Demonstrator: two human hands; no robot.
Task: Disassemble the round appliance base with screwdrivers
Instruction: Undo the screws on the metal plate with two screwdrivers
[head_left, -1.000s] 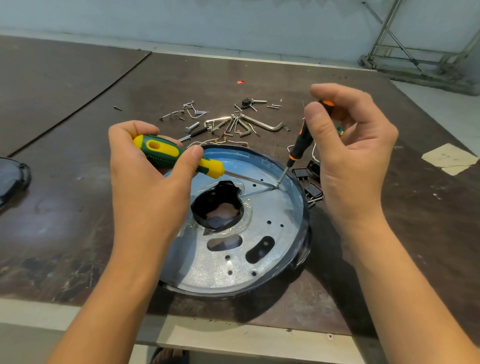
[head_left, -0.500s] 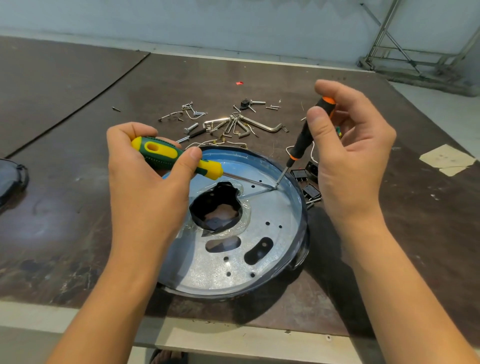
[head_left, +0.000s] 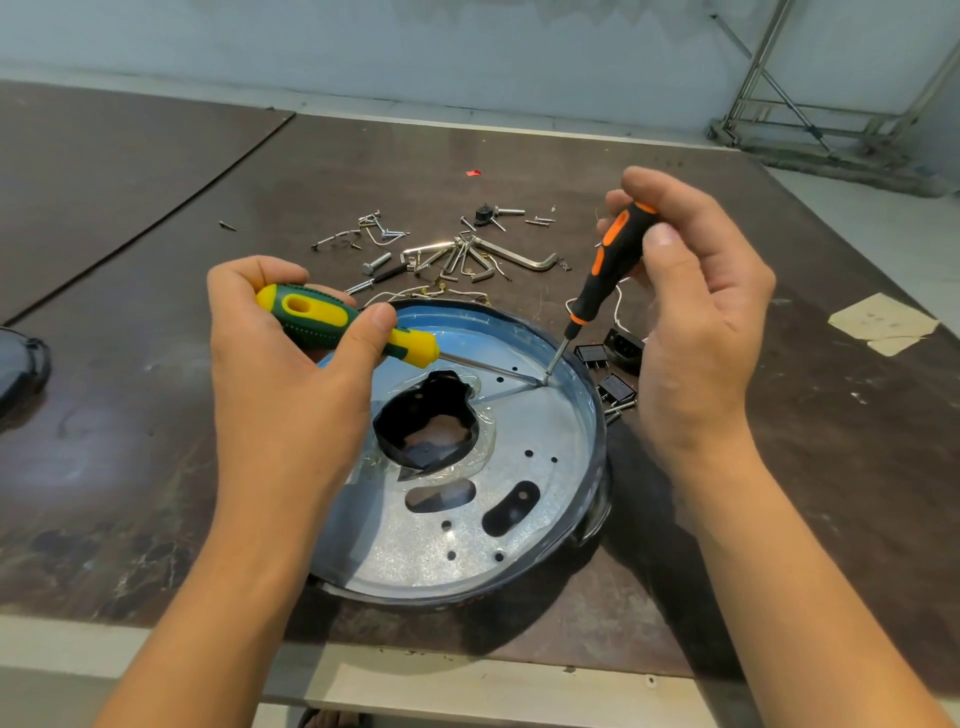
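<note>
Round appliance base (head_left: 540, 457): galvanised disc with a dark rim, laid flat near the front edge of the brown table (head_left: 805, 467), between both forearms.

Green-and-yellow screwdriver (head_left: 332, 319): gripped by the left hand (head_left: 280, 405), fingers curled round the handle, thumb pressed on top; shaft laid low across the disc.

Orange-and-black screwdriver (head_left: 610, 265): pinched near its top by the right hand (head_left: 696, 338) (thumb against fingertips), held steeply.

Both tips are set at one spot by the far right rim.

Loose screws and hex keys (head_left: 467, 254): scattered beyond the base.

Black switches (head_left: 613, 364): just beside the rim.
</note>
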